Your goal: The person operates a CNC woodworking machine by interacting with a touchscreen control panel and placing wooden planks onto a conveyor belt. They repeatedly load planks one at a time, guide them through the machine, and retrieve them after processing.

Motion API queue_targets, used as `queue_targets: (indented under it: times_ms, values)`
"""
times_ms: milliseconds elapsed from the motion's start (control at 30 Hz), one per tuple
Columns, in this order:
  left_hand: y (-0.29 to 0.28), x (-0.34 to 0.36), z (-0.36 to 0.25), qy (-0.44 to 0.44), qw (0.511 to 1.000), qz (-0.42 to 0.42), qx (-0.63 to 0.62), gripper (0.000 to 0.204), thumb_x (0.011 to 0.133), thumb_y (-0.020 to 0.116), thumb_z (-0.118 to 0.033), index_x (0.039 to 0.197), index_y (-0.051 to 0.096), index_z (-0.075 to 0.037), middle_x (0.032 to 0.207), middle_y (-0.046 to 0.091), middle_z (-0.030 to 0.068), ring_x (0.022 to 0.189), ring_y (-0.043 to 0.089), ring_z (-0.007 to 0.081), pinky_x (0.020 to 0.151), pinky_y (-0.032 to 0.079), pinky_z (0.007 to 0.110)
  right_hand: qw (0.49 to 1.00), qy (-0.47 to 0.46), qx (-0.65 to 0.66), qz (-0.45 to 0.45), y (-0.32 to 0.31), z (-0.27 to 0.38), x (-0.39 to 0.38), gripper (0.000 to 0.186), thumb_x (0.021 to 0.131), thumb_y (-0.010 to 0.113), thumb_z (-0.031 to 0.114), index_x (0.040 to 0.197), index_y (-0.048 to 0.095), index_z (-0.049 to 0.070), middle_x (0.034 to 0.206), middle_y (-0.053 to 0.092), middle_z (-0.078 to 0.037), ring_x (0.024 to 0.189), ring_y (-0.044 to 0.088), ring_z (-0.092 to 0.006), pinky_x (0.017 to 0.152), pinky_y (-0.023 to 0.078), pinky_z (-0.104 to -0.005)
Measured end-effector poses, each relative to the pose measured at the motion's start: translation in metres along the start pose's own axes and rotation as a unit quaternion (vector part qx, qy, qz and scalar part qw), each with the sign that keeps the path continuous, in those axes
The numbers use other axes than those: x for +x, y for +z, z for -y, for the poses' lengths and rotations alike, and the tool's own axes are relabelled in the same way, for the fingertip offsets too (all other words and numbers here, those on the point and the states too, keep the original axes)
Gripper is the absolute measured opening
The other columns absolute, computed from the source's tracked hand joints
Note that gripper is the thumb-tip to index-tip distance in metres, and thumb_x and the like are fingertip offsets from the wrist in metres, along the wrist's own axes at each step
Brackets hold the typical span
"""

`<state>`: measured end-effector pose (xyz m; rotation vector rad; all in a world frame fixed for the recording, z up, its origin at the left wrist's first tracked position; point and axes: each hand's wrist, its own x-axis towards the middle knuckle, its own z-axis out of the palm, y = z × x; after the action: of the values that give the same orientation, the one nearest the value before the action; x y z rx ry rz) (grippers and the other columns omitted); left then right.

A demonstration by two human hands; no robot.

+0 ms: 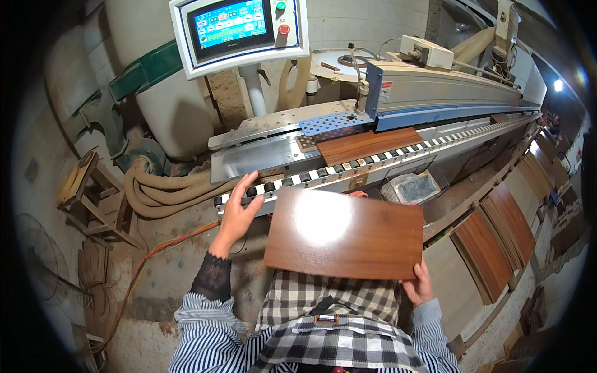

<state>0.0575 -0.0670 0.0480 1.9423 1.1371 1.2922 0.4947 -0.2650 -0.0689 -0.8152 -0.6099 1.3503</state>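
A glossy brown wood-grain board (348, 239) is held level in front of my body. My right hand (419, 283) grips its near right corner, fingers partly hidden beneath it. My left hand (239, 211) is off the board, fingers stretched out and apart, just beside the left end of the roller rail (289, 182). A second brown board (367, 146) lies on the edge banding machine's feed bed, its far edge by the blue perforated plate (336, 123).
A control panel with a lit screen (230, 28) stands above the machine (448, 93). Stacked brown boards (482, 255) lie at the right. Ribbed hoses (168, 196), a wooden stool (93, 199) and a red cable (165, 245) are on the left. A grey bin (413, 186) sits below the rail.
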Motion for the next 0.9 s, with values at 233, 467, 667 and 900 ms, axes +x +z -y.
queue_targets:
  times_ms: [233, 467, 667, 900]
  values:
    - [-0.023, -0.055, -0.019, 0.038, 0.949, 0.087, 0.301, 0.066, 0.083, 0.069, -0.042, 0.14, 0.049, -0.016, 0.154, 0.034, 0.0131, 0.146, 0.02, 0.0341, 0.118, 0.013, 0.05, 0.996, 0.023, -0.011, 0.082, 0.094, 0.011, 0.107, 0.055, 0.097, 0.054, 0.025, 0.146, 0.036, 0.009, 0.123, 0.059, -0.006, 0.09, 0.063, -0.0169, 0.066, 0.055, -0.0286]
    - [-0.03, -0.042, 0.05, -0.047, 0.928, -0.026, 0.368, 0.047, 0.094, 0.059, -0.035, 0.136, 0.054, -0.015, 0.149, 0.042, 0.013, 0.142, 0.031, 0.0327, 0.117, 0.013, 0.052, 0.973, 0.143, 0.165, 0.067, 0.131, -0.018, 0.165, 0.045, 0.097, 0.058, 0.03, 0.135, 0.047, 0.008, 0.127, 0.058, -0.013, 0.112, 0.061, -0.0266, 0.093, 0.053, -0.0395]
    - [-0.029, -0.019, 0.063, -0.079, 0.907, -0.066, 0.408, 0.048, 0.092, 0.06, -0.041, 0.13, 0.06, -0.011, 0.143, 0.049, 0.0147, 0.136, 0.041, 0.0311, 0.118, 0.012, 0.051, 0.976, 0.103, 0.19, 0.011, 0.16, -0.025, 0.165, 0.053, 0.094, 0.061, 0.014, 0.141, 0.039, 0.004, 0.138, 0.049, -0.019, 0.126, 0.052, -0.0307, 0.098, 0.05, -0.0411]
    - [-0.007, 0.023, 0.044, -0.104, 0.87, -0.099, 0.471, 0.046, 0.085, 0.067, -0.046, 0.111, 0.067, -0.008, 0.12, 0.062, 0.0118, 0.124, 0.05, 0.0287, 0.115, 0.013, 0.057, 0.991, 0.116, -0.017, 0.066, 0.106, -0.021, 0.122, 0.034, 0.097, 0.055, 0.016, 0.127, 0.054, -0.001, 0.11, 0.067, -0.015, 0.09, 0.068, -0.0201, 0.08, 0.057, -0.0312]
